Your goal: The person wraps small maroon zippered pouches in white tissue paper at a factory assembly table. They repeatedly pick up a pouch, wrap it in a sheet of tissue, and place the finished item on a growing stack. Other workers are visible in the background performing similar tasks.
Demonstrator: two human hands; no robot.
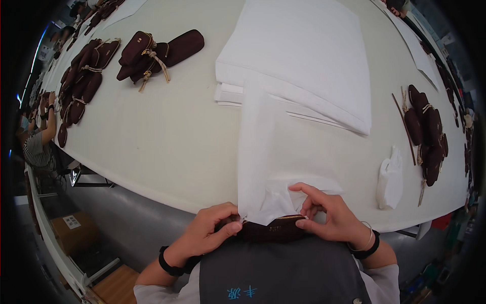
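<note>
Fingers of the left hand (211,229) and right hand (334,219) pinch opposite ends of the maroon fabric pouch (276,232) at the near edge of the white table (167,172). Opening appears done; inserting the thin white sheet (291,152) seems barely begun.

Before us a broad off-white table (167,137) spreads over a smooth grey floor (139,207). Below it, to the left, we see a brown cardboard box (81,237), a pale frame (53,247) and a wood-coloured surface (117,285); beyond, we make out a thin bright strip of light (34,58).
</note>
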